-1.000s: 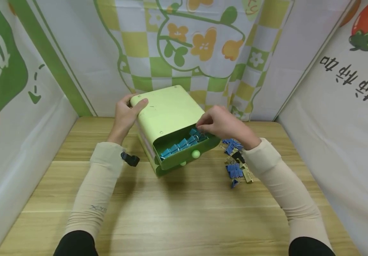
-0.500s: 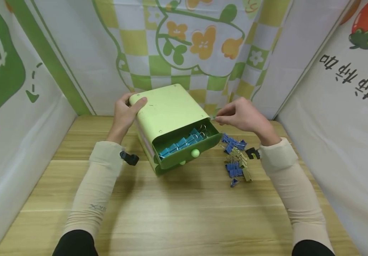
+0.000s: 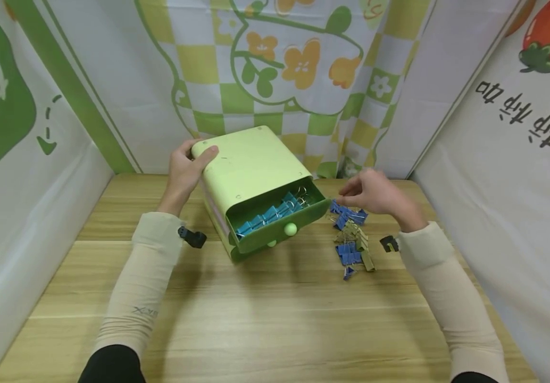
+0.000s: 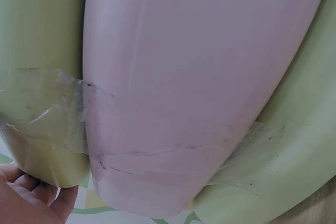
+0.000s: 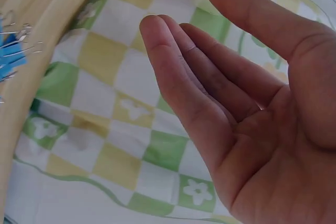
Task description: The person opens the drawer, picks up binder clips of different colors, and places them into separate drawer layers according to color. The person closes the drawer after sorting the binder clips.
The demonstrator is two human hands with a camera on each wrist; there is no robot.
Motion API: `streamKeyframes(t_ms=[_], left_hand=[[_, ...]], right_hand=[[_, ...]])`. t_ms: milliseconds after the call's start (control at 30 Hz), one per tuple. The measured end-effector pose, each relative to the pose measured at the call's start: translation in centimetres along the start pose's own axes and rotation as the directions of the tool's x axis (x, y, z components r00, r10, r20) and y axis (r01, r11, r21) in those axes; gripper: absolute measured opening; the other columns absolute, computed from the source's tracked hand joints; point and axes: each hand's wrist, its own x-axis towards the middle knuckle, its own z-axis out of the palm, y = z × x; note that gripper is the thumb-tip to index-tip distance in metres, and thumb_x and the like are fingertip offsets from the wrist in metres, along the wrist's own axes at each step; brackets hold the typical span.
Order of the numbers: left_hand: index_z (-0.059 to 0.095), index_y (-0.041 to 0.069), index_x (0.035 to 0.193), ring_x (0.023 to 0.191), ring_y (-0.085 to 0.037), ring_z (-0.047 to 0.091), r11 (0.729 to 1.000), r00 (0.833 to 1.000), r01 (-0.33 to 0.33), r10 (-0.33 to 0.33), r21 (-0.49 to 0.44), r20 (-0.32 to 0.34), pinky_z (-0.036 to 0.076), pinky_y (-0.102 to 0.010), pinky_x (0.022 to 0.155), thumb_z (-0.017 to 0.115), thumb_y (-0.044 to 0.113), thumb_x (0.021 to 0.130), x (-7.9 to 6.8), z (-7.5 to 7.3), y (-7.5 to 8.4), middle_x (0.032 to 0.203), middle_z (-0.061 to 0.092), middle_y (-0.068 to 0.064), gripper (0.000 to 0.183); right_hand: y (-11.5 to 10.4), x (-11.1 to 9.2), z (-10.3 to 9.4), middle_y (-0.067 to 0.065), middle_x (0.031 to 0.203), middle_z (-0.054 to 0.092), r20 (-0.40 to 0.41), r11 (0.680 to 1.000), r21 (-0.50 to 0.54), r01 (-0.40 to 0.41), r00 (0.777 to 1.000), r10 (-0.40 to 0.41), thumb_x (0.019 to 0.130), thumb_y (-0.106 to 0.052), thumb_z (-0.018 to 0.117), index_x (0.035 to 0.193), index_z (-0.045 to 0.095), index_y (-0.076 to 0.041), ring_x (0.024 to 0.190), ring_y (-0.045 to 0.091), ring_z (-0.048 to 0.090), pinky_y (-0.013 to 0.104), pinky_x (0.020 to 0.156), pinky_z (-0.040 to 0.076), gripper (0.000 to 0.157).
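Observation:
My left hand (image 3: 184, 169) grips the back left corner of a light green desktop drawer box (image 3: 251, 165), its thumb on the top. In the left wrist view its fingertips touch the box's end, where clear tape (image 4: 58, 108) crosses onto a pink middle tier (image 4: 173, 77). The dark green upper drawer (image 3: 256, 243) is pulled out and holds a row of teal binder clips (image 3: 271, 214). Right of it, my right hand (image 3: 375, 194) hovers over loose blue binder clips (image 3: 350, 252). The right wrist view shows its thumb and fingers apart, with nothing between them.
Olive-gold binder clips (image 3: 362, 242) lie among the blue ones on the wooden table (image 3: 275, 324). A checked, flower-printed cloth (image 3: 256, 106) hangs behind the box, and white printed sheets (image 3: 509, 175) rise at both sides.
My right hand has left the drawer, moving right and then down to the far end of the loose clips. My left hand keeps its grip, and the box stays put.

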Motion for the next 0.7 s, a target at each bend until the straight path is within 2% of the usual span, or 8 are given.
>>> streamKeyframes(t_ms=[233,433,567,700], left_hand=[[0.066,0.006,0.137,0.099,-0.009,0.06,1.0,1.0,-0.01,0.01,-0.012,-0.015,0.052,-0.018,0.081,0.077,0.043,0.095,0.0,0.1,0.0,0.114,0.063,0.004,0.057],[0.065,0.006,0.137,0.099,-0.009,0.06,1.0,1.0,-0.01,0.01,-0.003,-0.018,0.052,-0.017,0.081,0.077,0.043,0.094,0.1,0.1,0.0,0.114,0.063,0.004,0.058],[0.065,0.005,0.138,0.1,-0.009,0.06,1.0,1.0,-0.006,0.006,0.0,-0.015,0.053,-0.017,0.082,0.077,0.043,0.095,0.1,0.2,0.0,0.115,0.063,0.003,0.058],[0.065,0.005,0.138,0.098,-0.01,0.06,1.0,1.0,-0.008,0.007,-0.008,-0.014,0.053,-0.017,0.08,0.077,0.042,0.095,0.0,0.1,0.0,0.114,0.063,0.004,0.058]], right_hand=[[1.7,-0.5,2.3,0.018,0.111,0.08,0.082,1.0,0.013,0.0,0.997,-0.001,0.099,-0.016,0.075,0.118,0.076,0.003,0.101,0.029,0.077,0.044,0.09,0.064,0.027],[1.6,-1.3,5.3,0.009,0.105,0.081,0.114,0.999,0.014,0.042,0.993,-0.043,0.098,-0.021,0.077,0.113,0.079,-0.003,0.095,0.02,0.077,0.038,0.085,0.065,0.023],[0.4,-2.2,7.4,0.004,0.102,0.082,0.068,0.989,0.103,0.105,0.991,-0.112,0.099,-0.024,0.076,0.109,0.082,-0.008,0.09,0.016,0.077,0.034,0.079,0.064,0.019],[-1.8,-3.4,8.9,-0.001,0.1,0.082,-0.06,0.963,0.207,0.172,0.985,-0.163,0.098,-0.026,0.077,0.107,0.083,-0.014,0.087,0.009,0.076,0.029,0.077,0.063,0.015]])
